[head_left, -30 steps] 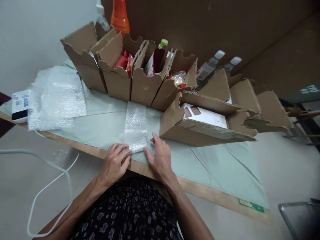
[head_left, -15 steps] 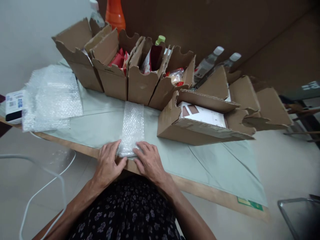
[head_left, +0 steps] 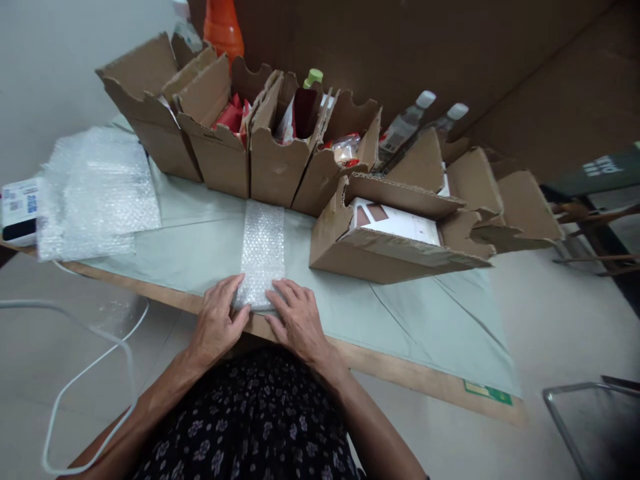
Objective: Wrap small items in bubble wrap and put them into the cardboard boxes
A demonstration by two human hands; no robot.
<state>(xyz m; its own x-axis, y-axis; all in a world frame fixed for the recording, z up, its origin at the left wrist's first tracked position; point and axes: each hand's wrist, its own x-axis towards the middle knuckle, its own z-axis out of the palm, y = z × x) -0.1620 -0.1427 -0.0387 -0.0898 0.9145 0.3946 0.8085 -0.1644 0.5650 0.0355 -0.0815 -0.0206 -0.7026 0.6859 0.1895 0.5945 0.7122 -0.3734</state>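
A narrow strip of bubble wrap [head_left: 263,233] lies lengthwise on the cloth-covered table, its near end at the front edge. That near end looks thicker, as if folded over; whether anything is inside it I cannot tell. My left hand [head_left: 219,312] grips its left side, fingers bent and thumb near the table edge. On the opposite side my right hand [head_left: 299,316] holds the right edge between curled fingers and thumb.
A stack of bubble wrap sheets [head_left: 100,190] lies at the left, beside a white box [head_left: 20,207]. Cardboard bins [head_left: 277,167] line the back, some holding red packets. A cardboard box [head_left: 380,257] lies on the right. Bottles [head_left: 407,123] stand behind; a white cable [head_left: 90,363] hangs at left.
The view has shifted slightly. My hands stay on either side of the bubble wrap's near end, with little change in the fingers.
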